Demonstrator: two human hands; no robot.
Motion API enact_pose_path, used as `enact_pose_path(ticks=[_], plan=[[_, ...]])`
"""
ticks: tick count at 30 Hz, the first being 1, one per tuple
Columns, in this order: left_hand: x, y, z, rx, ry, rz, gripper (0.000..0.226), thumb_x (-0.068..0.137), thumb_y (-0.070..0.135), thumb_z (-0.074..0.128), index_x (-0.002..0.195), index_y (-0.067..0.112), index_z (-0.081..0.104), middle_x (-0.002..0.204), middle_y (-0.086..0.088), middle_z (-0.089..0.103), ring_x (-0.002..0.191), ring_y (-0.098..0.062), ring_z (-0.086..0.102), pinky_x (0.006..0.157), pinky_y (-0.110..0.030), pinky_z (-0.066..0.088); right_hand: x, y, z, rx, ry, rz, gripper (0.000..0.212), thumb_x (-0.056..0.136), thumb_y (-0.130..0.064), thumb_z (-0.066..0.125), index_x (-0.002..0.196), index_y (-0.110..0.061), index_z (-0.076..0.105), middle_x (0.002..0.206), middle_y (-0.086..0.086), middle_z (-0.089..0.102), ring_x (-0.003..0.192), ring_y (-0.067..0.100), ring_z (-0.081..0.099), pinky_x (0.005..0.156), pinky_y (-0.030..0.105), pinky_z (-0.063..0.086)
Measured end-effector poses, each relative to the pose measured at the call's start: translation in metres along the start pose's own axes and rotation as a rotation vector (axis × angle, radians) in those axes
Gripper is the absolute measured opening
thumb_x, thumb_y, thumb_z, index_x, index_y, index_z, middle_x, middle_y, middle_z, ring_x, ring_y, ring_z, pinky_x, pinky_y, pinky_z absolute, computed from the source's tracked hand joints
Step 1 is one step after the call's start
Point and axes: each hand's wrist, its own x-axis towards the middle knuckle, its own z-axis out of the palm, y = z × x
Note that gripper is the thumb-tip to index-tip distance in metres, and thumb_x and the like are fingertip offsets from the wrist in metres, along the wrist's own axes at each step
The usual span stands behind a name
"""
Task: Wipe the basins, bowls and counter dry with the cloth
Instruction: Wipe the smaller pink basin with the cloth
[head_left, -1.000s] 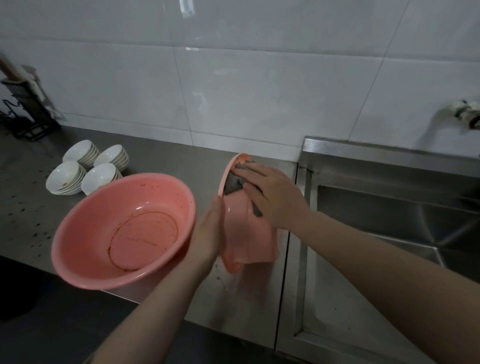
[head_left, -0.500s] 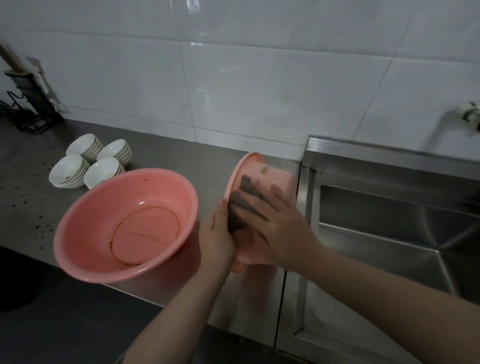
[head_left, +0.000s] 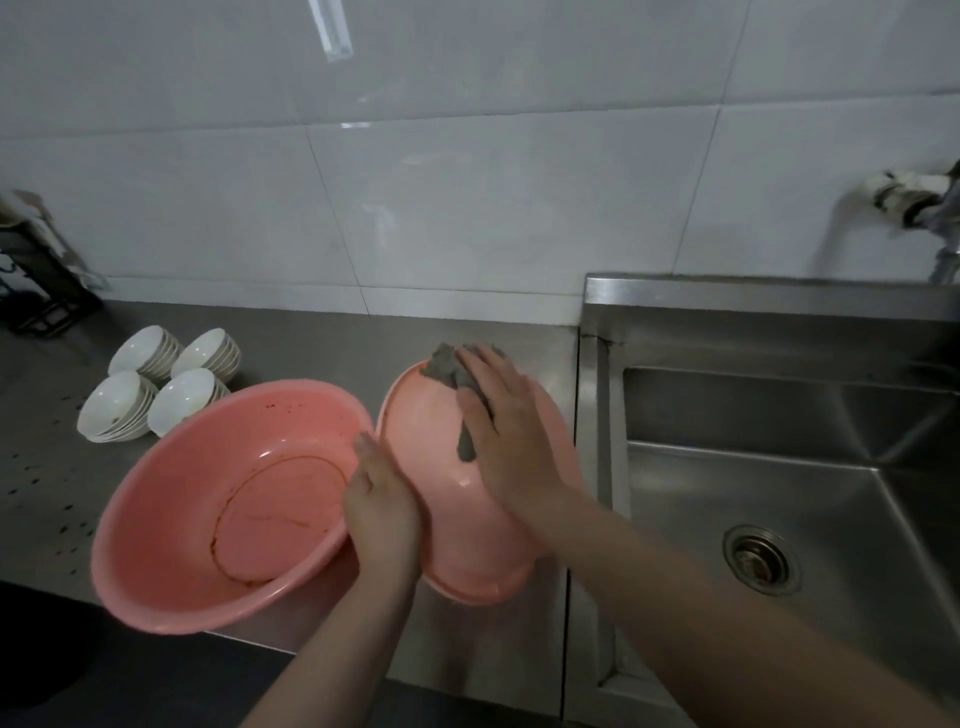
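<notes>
Pink basin, smaller of two, tipped on edge over the steel counter just left of the sink; left hand grips its near rim, right hand lies flat inside it with fingers extended, pressing a grey cloth against the inner wall. Larger pink basin, tilted, overhanging the counter's front edge, rim touching the smaller one, a brownish ring on its floor. White bowls, four stacks, grouped at rear left beside the larger basin; dark rack at far left against the tiled wall; tap above the sink.
</notes>
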Motion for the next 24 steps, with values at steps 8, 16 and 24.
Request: enact_pose_path(ticks=[8,16,24], plan=[[-0.004,-0.017,-0.009,0.085,0.079,-0.172,0.064,0.074,0.071,0.056,0.079,0.009,0.068,0.08,-0.011,0.07,0.081,-0.032,0.064,0.081,-0.043,0.052,-0.06,0.022,0.01,-0.153,-0.122,-0.024,0.056,0.099,-0.043,0.017,0.152,-0.032,0.006,0.159,-0.019,-0.007,0.144,-0.002,-0.015,0.121,0.033,-0.002],[-0.008,-0.004,-0.015,0.017,-0.009,-0.145,0.047,0.069,0.055,0.075,0.091,0.013,0.069,0.085,-0.001,0.071,0.082,-0.019,0.065,0.07,-0.034,0.046,-0.069,0.079,-0.013,-0.038,0.029,0.443,0.055,0.102,-0.044,0.023,0.153,-0.028,0.01,0.161,-0.01,0.005,0.147,0.007,0.0,0.121,0.034,0.003],[-0.014,-0.002,-0.013,0.031,-0.004,-0.1,0.042,0.071,0.051,0.075,0.088,0.013,0.07,0.082,-0.001,0.072,0.079,-0.017,0.066,0.069,-0.032,0.048,-0.012,0.028,-0.001,0.0,-0.044,0.196,0.049,0.105,-0.034,0.02,0.152,-0.028,0.013,0.16,-0.013,0.005,0.147,0.007,-0.009,0.121,0.034,0.0]])
